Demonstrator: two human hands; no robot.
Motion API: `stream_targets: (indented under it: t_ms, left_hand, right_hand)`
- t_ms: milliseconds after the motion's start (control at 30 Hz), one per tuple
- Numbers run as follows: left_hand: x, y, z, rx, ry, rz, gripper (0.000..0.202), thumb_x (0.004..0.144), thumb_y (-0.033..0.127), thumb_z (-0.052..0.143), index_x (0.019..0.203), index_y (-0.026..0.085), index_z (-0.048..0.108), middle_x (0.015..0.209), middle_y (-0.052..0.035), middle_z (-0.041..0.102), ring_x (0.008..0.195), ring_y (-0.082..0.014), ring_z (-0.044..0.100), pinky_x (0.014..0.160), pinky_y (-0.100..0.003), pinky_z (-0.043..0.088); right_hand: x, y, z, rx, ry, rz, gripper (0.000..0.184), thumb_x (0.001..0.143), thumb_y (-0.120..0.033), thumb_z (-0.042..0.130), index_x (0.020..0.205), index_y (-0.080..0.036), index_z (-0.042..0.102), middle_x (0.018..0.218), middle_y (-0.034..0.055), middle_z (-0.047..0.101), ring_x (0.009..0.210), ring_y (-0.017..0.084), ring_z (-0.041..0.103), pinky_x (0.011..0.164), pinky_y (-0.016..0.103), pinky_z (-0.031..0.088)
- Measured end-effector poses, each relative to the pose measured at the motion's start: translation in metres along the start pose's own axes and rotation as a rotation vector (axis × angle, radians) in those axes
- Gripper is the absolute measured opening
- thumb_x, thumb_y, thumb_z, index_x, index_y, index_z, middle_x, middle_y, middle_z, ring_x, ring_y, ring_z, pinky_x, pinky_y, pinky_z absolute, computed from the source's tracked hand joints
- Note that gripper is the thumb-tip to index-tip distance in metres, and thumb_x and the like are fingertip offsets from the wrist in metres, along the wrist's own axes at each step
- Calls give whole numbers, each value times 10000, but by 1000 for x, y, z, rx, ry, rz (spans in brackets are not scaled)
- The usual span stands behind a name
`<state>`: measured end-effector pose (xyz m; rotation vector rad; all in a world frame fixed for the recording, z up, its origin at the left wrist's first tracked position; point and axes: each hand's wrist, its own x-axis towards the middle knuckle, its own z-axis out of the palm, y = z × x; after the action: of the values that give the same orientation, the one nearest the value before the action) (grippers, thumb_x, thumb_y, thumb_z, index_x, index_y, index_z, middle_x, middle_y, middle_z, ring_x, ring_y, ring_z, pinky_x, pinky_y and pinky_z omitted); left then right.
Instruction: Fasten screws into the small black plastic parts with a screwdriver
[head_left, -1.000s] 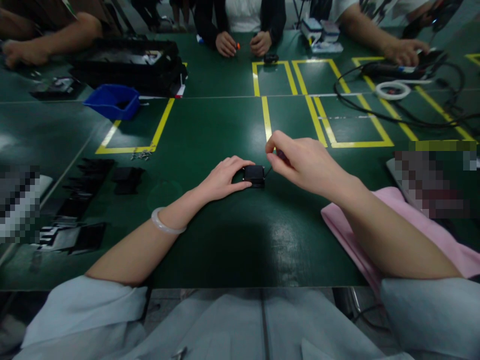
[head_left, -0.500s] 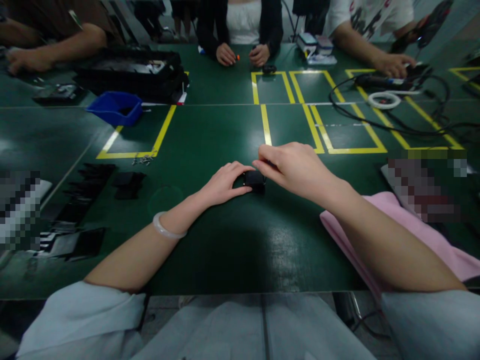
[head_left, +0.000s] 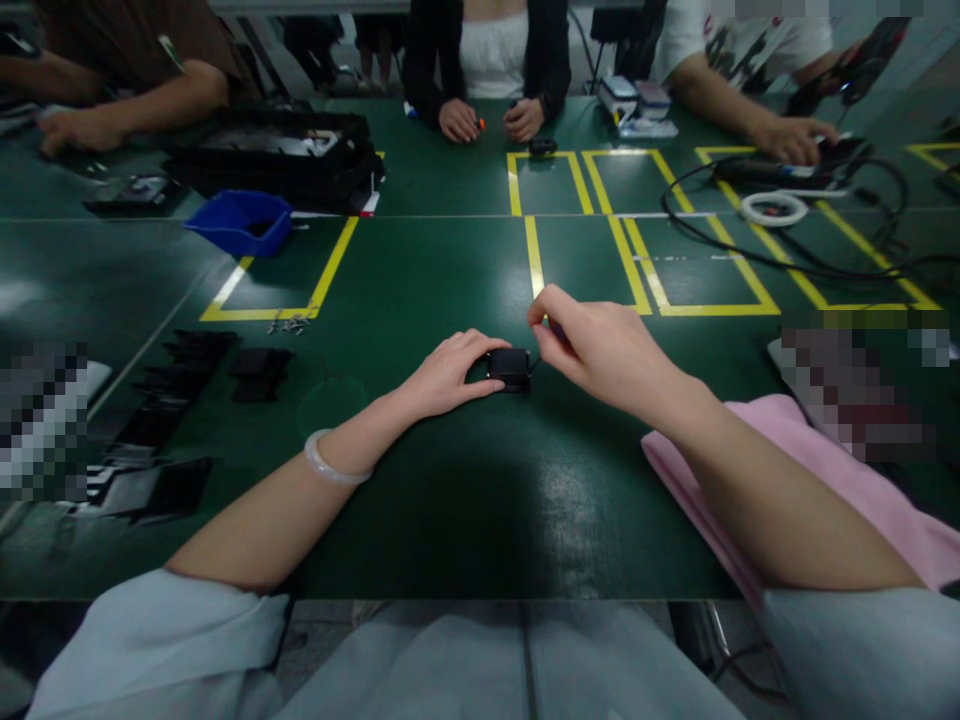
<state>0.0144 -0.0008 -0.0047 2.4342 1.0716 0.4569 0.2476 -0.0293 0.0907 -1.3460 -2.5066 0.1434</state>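
Note:
A small black square part [head_left: 509, 367] lies on the green table [head_left: 450, 480] in front of me. My left hand [head_left: 448, 372] grips its left side between thumb and fingers and pins it to the table. My right hand [head_left: 600, 347] hovers just to the right of the part, fingers pinched on something thin that I cannot make out; a thin black wire runs from the part toward that pinch. A pale bracelet [head_left: 330, 462] circles my left wrist.
Black flat parts [head_left: 187, 375] and small screws [head_left: 291, 322] lie at the left. A blue bin [head_left: 240, 222] and black tray [head_left: 277, 155] stand farther back. A pink cloth [head_left: 750, 480] lies under my right arm. Cables [head_left: 787, 250] and other people's hands [head_left: 487, 120] line the far side.
My right hand dipped onto the black part half a second ago and has drawn back up and to the right again. My left hand has kept its hold.

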Motion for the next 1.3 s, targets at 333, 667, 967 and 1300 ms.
stream_targets:
  t_ms: [333, 667, 967, 1300]
  left_hand:
    - [-1, -2, 2, 5, 10, -5, 518, 940, 539, 599, 1351, 227, 551, 1218, -97, 607, 1119, -281, 561, 984, -430, 449]
    - [-1, -2, 1, -4, 2, 4, 497, 951, 514, 600, 1356, 231, 547, 1238, -87, 600, 1126, -269, 555, 983, -413, 450]
    - [-1, -1, 0, -14, -3, -9, 509, 945, 527, 590, 1359, 234, 543, 1234, -97, 602, 1132, -280, 557, 983, -425, 451]
    - [-1, -1, 0, -11, -1, -6, 510, 940, 520, 606, 1346, 217, 551, 1220, -98, 606, 1127, -277, 561, 976, -415, 448]
  right_hand:
    - [-1, 2, 1, -12, 3, -12, 249, 1022, -360, 411, 1073, -183, 579, 756, 28, 678, 662, 183, 602, 588, 273, 258]
    - [-4, 4, -4, 45, -15, -35, 231, 962, -227, 431, 1155, -177, 547, 809, 28, 682, 679, 174, 598, 604, 267, 287]
    - [-5, 6, -6, 16, -39, -27, 205, 998, -308, 428, 1072, -193, 580, 727, 14, 650, 634, 175, 574, 599, 269, 272]
    - [-5, 6, -6, 18, -33, -34, 202, 992, -315, 434, 1038, -194, 589, 712, 11, 635, 618, 164, 545, 597, 266, 264]
